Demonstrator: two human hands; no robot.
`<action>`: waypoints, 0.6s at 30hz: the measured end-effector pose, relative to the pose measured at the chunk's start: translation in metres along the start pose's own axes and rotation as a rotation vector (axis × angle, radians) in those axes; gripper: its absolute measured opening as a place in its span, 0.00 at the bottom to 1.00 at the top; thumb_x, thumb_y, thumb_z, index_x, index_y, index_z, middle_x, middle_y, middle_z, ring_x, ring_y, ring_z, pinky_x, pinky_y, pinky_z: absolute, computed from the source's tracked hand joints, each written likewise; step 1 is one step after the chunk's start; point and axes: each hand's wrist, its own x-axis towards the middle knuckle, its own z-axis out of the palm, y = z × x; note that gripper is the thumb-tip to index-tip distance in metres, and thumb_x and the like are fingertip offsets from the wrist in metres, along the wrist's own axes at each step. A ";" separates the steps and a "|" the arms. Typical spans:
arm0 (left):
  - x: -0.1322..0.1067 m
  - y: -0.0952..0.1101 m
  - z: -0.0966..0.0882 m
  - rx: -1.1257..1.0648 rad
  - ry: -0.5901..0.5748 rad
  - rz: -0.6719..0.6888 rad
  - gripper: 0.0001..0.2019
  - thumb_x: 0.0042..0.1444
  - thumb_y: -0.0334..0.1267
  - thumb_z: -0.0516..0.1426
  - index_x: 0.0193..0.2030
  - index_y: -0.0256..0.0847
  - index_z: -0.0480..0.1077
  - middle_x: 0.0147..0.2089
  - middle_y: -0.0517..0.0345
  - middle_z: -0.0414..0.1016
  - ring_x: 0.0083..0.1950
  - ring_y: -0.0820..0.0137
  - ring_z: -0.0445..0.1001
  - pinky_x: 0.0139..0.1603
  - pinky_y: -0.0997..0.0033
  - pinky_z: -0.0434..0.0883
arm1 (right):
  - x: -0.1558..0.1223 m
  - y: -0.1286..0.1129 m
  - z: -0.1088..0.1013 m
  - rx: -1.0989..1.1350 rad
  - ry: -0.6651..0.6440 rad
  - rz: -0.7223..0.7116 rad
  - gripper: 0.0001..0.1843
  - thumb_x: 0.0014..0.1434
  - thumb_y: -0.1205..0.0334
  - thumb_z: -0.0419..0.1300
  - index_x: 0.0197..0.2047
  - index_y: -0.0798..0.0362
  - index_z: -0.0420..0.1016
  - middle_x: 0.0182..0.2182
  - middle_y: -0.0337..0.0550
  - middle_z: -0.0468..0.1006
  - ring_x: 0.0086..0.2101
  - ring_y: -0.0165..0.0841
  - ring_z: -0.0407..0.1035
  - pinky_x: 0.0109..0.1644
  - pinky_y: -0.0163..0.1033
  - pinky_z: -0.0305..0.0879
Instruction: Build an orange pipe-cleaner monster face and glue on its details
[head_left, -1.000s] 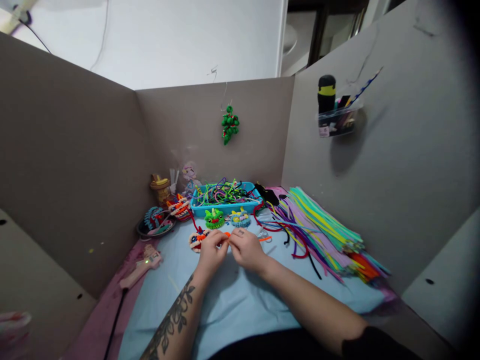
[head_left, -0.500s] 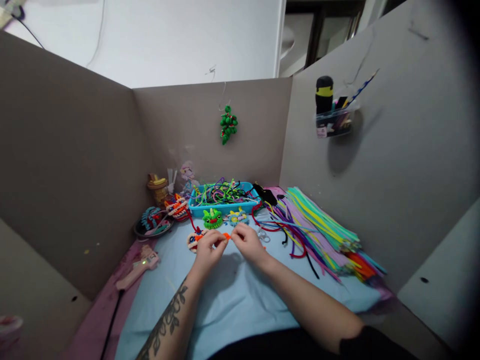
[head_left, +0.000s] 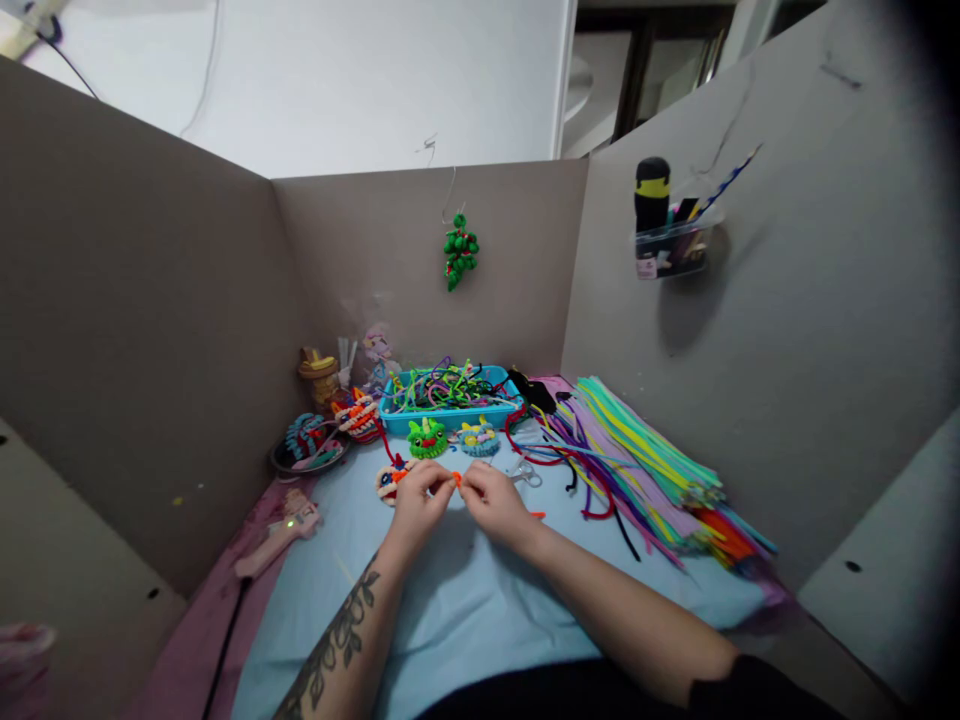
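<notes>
Left hand (head_left: 420,496) and right hand (head_left: 492,498) pinch small orange piece (head_left: 457,479) in fingertips, between both hands, over blue cloth (head_left: 450,620); its exact shape hard to tell. Cream-and-orange figure (head_left: 386,484) just beside left hand, partly hidden. Scissors (head_left: 532,475) near right hand. Green figure (head_left: 427,439) and blue-yellow figure (head_left: 479,438) beyond hands, before blue tray (head_left: 427,418).

A light blue cloth (head_left: 465,610) is covering much of the pink-topped counter (head_left: 180,655). On the cloth, a green figure (head_left: 427,440) and a blue-and-yellow figure (head_left: 480,440) are sitting just before a blue tray (head_left: 450,418); scissors (head_left: 532,478) are lying to their right. Fuzzy stems (head_left: 637,440) are spreading along the right side. A pink glue gun (head_left: 270,550) is lying at left, near a dark bowl (head_left: 282,466).
</notes>
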 end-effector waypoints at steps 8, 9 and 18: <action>-0.003 -0.003 0.002 0.120 0.010 0.047 0.08 0.53 0.32 0.51 0.26 0.39 0.69 0.27 0.56 0.68 0.32 0.70 0.66 0.35 0.70 0.64 | 0.003 -0.006 -0.005 -0.052 0.027 0.005 0.10 0.53 0.72 0.51 0.21 0.54 0.63 0.23 0.37 0.63 0.27 0.28 0.58 0.31 0.33 0.51; -0.004 -0.002 0.003 0.148 0.022 0.058 0.08 0.53 0.31 0.51 0.26 0.39 0.69 0.28 0.56 0.68 0.33 0.69 0.66 0.36 0.69 0.64 | 0.002 -0.006 -0.005 -0.047 0.024 0.001 0.11 0.53 0.72 0.51 0.21 0.54 0.63 0.23 0.37 0.63 0.26 0.28 0.58 0.30 0.32 0.51; -0.003 0.001 0.003 0.053 0.046 0.038 0.08 0.53 0.32 0.52 0.26 0.39 0.68 0.27 0.57 0.68 0.30 0.71 0.66 0.33 0.70 0.64 | 0.001 0.000 -0.001 0.001 0.033 0.040 0.12 0.52 0.72 0.51 0.19 0.54 0.62 0.21 0.36 0.62 0.25 0.28 0.59 0.29 0.33 0.51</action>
